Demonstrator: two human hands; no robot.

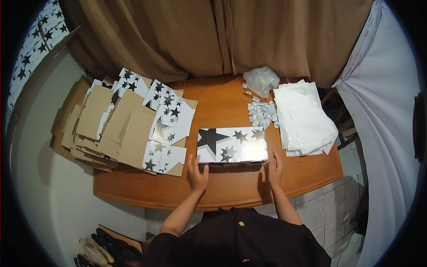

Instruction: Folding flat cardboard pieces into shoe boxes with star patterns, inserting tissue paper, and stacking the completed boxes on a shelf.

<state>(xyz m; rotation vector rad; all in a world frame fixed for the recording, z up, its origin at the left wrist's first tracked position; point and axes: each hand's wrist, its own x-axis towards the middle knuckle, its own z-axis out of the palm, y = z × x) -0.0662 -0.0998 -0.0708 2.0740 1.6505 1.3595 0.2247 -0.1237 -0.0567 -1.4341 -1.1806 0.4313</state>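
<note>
A closed white cardboard box point(249, 151) printed with black and silver stars lies on the wooden table in front of me. My left hand point(197, 173) is at its near left corner, fingers stretched out along that end. At the near right corner is my right hand point(274, 169), its fingers extended too and close to the box's side. Whether the palms press on the box cannot be made out. Just beyond the box's right half lies a pile of small silvery packets point(263, 114).
Flat cardboard box blanks point(129, 129), some star-printed, are stacked at the table's left. A pile of white paper sheets point(304, 118) lies on the right. Behind the packets sits a clear plastic bag point(262, 81). Brown curtains point(275, 35) hang at the back; shoes point(100, 249) stand at lower left.
</note>
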